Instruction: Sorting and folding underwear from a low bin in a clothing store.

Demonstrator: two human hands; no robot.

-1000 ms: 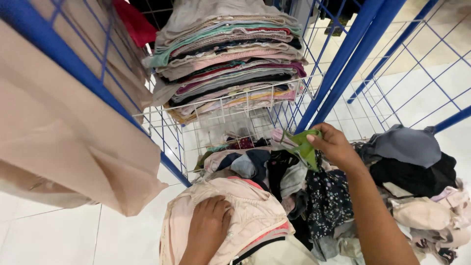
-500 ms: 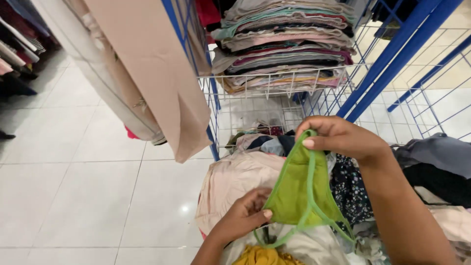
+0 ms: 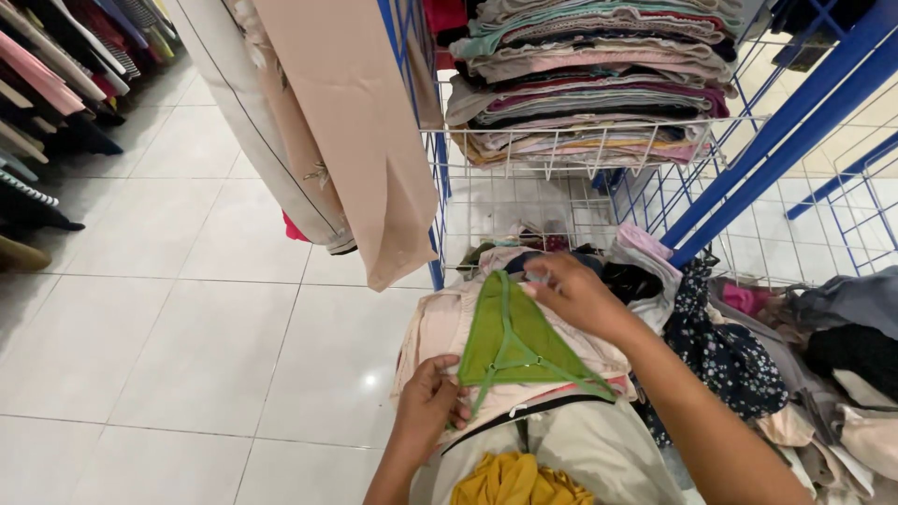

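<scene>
A small green garment [image 3: 510, 339] with thin green straps lies spread flat on a pale pink garment [image 3: 440, 323] at the near end of a heap of mixed clothes. My left hand [image 3: 432, 404] pinches its lower left corner. My right hand [image 3: 575, 292] holds its upper edge, reaching in from the lower right. Under both sits a beige cloth [image 3: 585, 454] and a mustard yellow piece [image 3: 510, 482].
A white wire basket [image 3: 561, 154] carries a tall stack of folded clothes [image 3: 589, 75] inside a blue wire-mesh frame [image 3: 776, 140]. Beige fabric [image 3: 355, 131] hangs at upper left. Dark floral and grey garments [image 3: 730, 360] pile to the right. Hanging clothes [image 3: 56, 84] line the far left over white floor tiles.
The green garment went from being lifted out of the heap, to held up between both hands, to laid flat on the pink garment. My view has swung left.
</scene>
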